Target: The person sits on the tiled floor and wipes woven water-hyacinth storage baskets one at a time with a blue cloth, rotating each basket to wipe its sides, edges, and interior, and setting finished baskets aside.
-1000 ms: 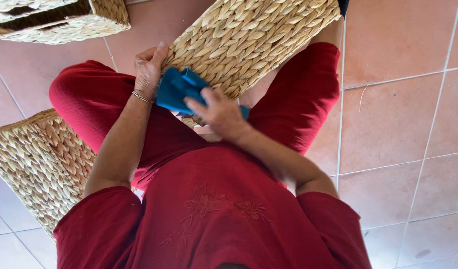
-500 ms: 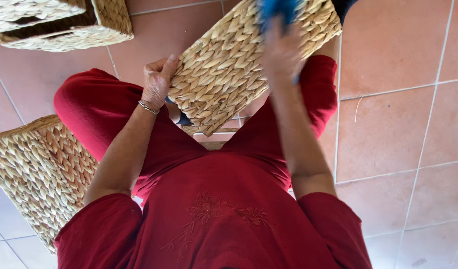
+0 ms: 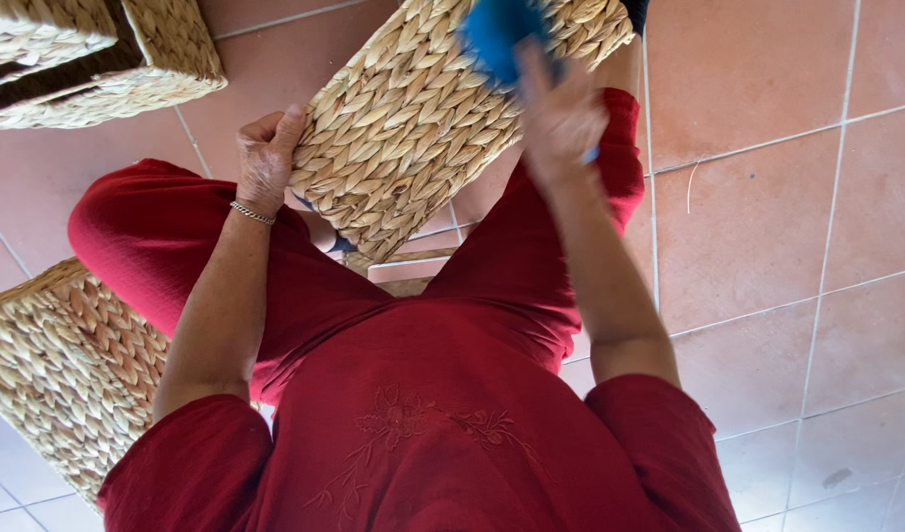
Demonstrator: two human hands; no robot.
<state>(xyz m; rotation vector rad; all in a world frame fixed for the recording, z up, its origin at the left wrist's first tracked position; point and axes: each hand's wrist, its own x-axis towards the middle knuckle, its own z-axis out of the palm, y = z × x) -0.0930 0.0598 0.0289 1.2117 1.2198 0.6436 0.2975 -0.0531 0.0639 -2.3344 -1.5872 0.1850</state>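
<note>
- Left hand [image 3: 267, 158] grips the left edge of a woven basket [image 3: 423, 118]; fingers curled onto the weave, thumb up along the rim. Thin bracelet [image 3: 252, 213] sits at the wrist.
- The basket is tilted, resting across the person's lap betw. both thighs, its far end reaching the top of the frame.
- Right hand [image 3: 561, 113] is blurred, raised over the basket's far right part, fingers closed on a blue cloth [image 3: 502, 34]. How tightly it's pinched: can't tell, too blurred.
- The cloth lies against the basket's far upper surface, near the top edge of view; whether it's pressed flat on the weave isn't clear.
- The person wears a red top [image 3: 423, 433] w/ embroidery on the chest, and red trousers [image 3: 167, 236].
- 2nd woven basket [image 3: 63, 365] stands at near left, just beside the left thigh.
- 3rd woven basket [image 3: 98, 54], open and box-shaped, sits at far left, well apart from the hands.
- Terracotta tile floor [image 3: 787, 227] runs under everything, paler tiles at near right.
</note>
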